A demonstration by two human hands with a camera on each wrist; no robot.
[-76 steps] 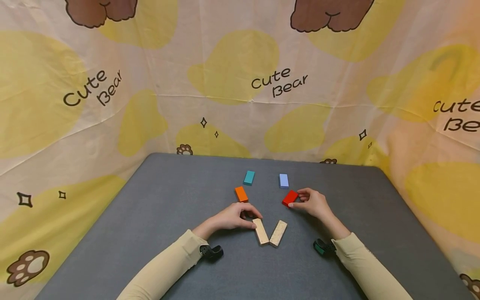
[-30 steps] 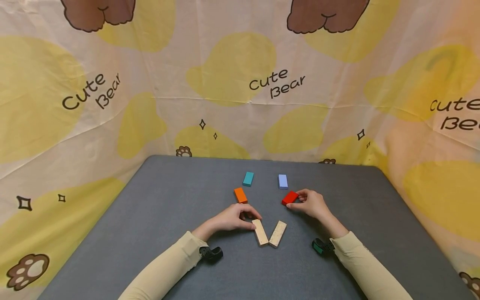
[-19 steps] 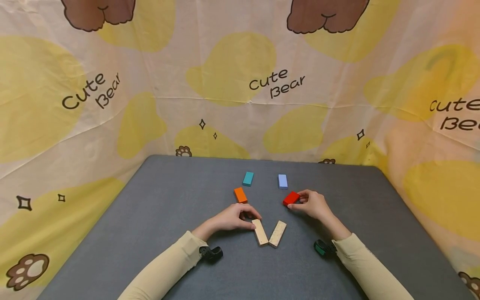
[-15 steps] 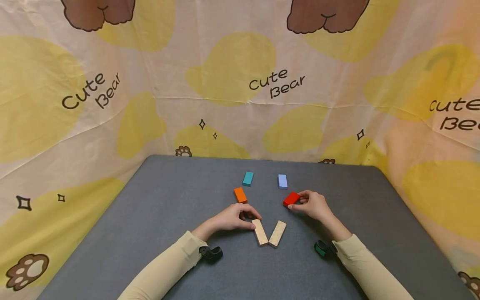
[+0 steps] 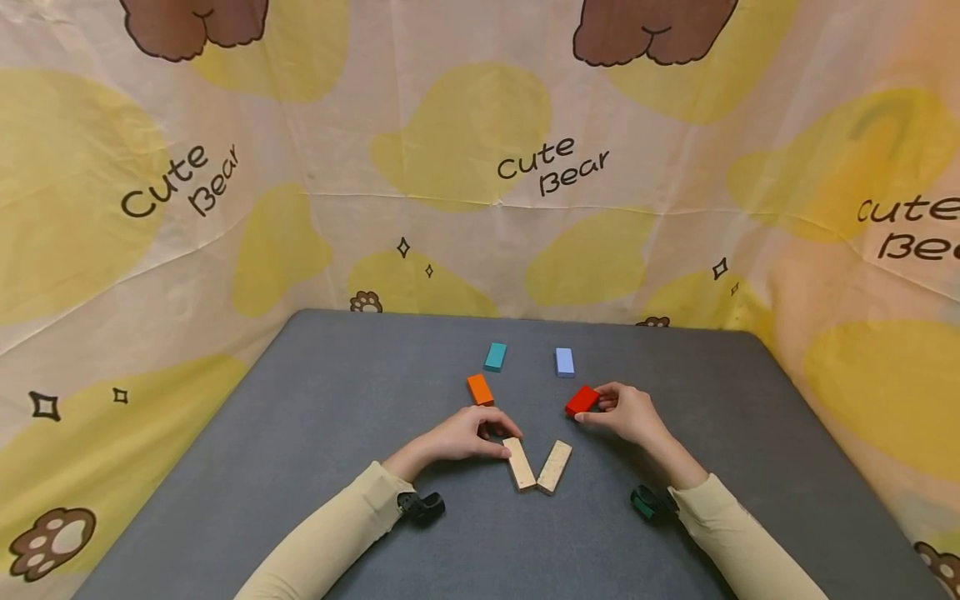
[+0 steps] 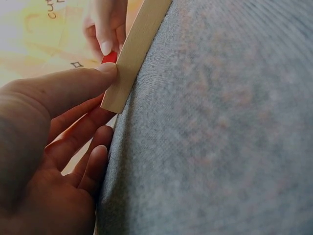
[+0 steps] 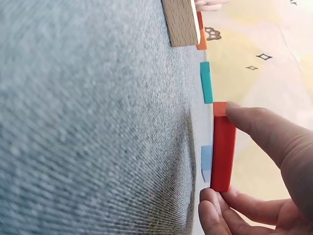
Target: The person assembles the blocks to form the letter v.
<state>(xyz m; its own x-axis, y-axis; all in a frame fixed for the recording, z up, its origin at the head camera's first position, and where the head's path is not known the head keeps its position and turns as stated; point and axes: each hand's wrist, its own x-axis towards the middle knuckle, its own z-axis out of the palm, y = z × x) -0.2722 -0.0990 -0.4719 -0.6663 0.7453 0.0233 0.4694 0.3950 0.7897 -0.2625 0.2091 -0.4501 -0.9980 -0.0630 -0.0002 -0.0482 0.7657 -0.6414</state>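
Six blocks make up a nearly mirrored figure on the grey surface (image 5: pixel 337 400). The left wooden block (image 5: pixel 521 467) and the right wooden block (image 5: pixel 553 468) lie in a V whose near ends are just beside each other; whether those ends touch is hard to tell. The left hand (image 5: pixel 461 435) has a narrow grip on the far end of the left wooden block, thumb against it and fingers beyond, seemingly to steady it while leaving its near end uncovered. Beyond and to the right, the right hand (image 5: pixel 628 415) pinches the red block (image 5: pixel 582 401) by its short ends, thumb near and fingers far, probably because that frees the long sides and lets the angle be tuned; any gap beneath it cannot be judged. Its slant roughly answers the orange block (image 5: pixel 481 389) across the middle, while the teal block (image 5: pixel 495 357) and light blue block (image 5: pixel 565 362) stand apart farther off, apparently paired likewise.
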